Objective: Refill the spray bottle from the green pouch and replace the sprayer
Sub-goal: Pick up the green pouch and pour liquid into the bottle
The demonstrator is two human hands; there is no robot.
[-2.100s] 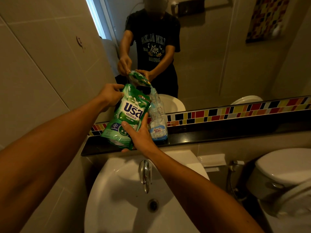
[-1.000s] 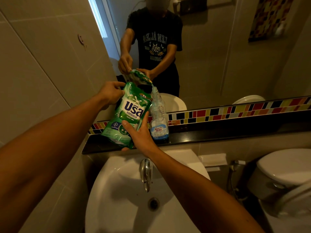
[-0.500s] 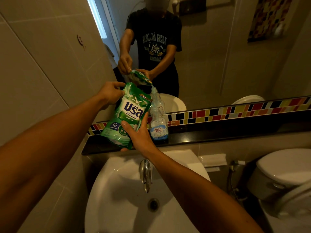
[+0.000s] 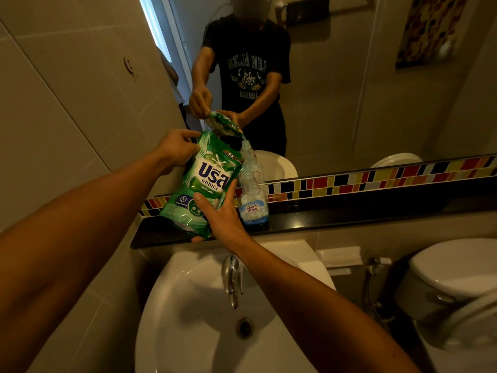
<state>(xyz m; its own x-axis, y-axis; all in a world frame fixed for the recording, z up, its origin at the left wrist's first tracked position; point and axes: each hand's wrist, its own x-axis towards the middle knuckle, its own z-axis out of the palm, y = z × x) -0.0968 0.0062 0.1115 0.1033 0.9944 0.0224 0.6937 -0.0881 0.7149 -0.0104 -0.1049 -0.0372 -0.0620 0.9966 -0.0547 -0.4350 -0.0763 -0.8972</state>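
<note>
- Bathroom setting: a black ledge (image 4: 349, 215) runs under a wide mirror (image 4: 349, 90), with a strip of coloured tiles (image 4: 376, 179) between them and beige wall tiles on the left.
- Left hand (image 4: 176, 149) is closed on the top left corner of the green pouch (image 4: 204, 184), pinching it and holding it up.
- Right hand (image 4: 220, 214) grips the pouch lower down, thumb across the printed front and fingers wrapped behind its bottom edge.
- Between the 2 hands the pouch hangs tilted, its top right corner leaning over the mouth of the spray bottle (image 4: 252, 200).
- That clear bottle stands upright on the ledge, just right of the pouch, touching or nearly touching it; it has no sprayer on it and a blue and white label low on its body.
- Whether liquid is flowing cannot be told directly; the mirror shows a thin pale line from the pouch corner to the bottle neck.
- Below the ledge sits a white sink (image 4: 188, 332) with a chrome tap (image 4: 232, 278).
- Further right is a white toilet (image 4: 451, 273).
</note>
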